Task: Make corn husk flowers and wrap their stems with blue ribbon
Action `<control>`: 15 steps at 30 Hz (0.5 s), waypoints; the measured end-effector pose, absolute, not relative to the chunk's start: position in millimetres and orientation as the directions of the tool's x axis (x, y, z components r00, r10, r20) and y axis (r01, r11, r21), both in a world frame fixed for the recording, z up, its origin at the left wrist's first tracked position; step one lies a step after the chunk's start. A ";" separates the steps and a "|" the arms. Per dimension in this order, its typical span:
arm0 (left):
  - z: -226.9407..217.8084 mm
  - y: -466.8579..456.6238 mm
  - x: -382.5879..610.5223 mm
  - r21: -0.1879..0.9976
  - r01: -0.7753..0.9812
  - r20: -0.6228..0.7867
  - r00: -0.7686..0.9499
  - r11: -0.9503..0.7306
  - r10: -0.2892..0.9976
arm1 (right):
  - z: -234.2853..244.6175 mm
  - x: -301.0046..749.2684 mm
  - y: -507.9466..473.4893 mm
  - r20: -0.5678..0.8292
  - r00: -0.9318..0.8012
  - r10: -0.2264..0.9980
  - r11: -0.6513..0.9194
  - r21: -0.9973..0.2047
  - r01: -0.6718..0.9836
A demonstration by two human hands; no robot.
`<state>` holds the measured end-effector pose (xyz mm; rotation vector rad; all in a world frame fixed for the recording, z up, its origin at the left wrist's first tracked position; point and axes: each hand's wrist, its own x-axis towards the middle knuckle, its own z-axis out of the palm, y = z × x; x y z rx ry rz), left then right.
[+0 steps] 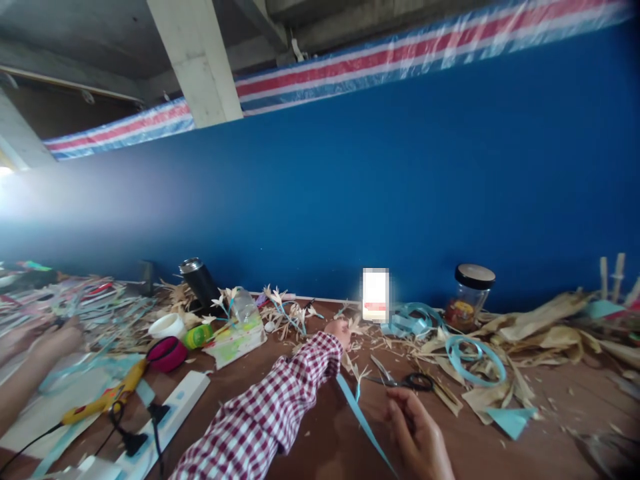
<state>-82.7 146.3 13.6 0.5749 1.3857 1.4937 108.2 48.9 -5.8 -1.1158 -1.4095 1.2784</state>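
My left hand, in a red-and-white checked sleeve, reaches forward to the back of the brown table. Its fingers are mostly hidden beside pale husk scraps, so I cannot see what they hold. My right hand is nearer, fingers curled, with thumb and index finger close together; anything between them is too small to make out. Just beyond it lie scissors with black handles. Left of my right hand, a light blue strip runs toward the front. A small husk flower with a blue stem lies near it.
A bright blurred screen, rolls of blue ribbon, a lidded jar and dried husks line the back right. At left are a power strip, a yellow glue gun, a black flask and another person's hands.
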 end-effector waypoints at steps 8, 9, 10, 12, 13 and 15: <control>38.1 155.8 -123.5 0.956 0.038 -0.233 -0.506 0.292 0.830 | -3.4 108.1 51.6 0.014 -0.239 0.971 0.009 -1.000 -0.020; 40.5 157.8 -128.2 0.951 0.067 -0.224 -0.522 0.301 0.823 | -2.4 108.3 51.7 0.010 -0.250 0.968 0.004 -1.000 -0.023; 42.2 159.6 -132.0 0.946 0.091 -0.217 -0.536 0.311 0.816 | -1.6 108.2 51.4 0.008 -0.248 0.969 0.001 -1.000 -0.029; 43.8 162.5 -136.5 0.936 0.129 -0.207 -0.551 0.328 0.808 | -1.2 106.6 49.7 0.008 -0.222 0.975 -0.002 -0.999 -0.046; 43.7 163.6 -137.3 0.932 0.143 -0.204 -0.555 0.334 0.807 | -1.6 105.2 48.3 0.006 -0.206 0.979 -0.006 -0.998 -0.056; 42.8 165.5 -137.1 0.926 0.160 -0.204 -0.553 0.343 0.808 | -3.3 101.8 44.9 0.000 -0.159 0.987 -0.013 -0.997 -0.081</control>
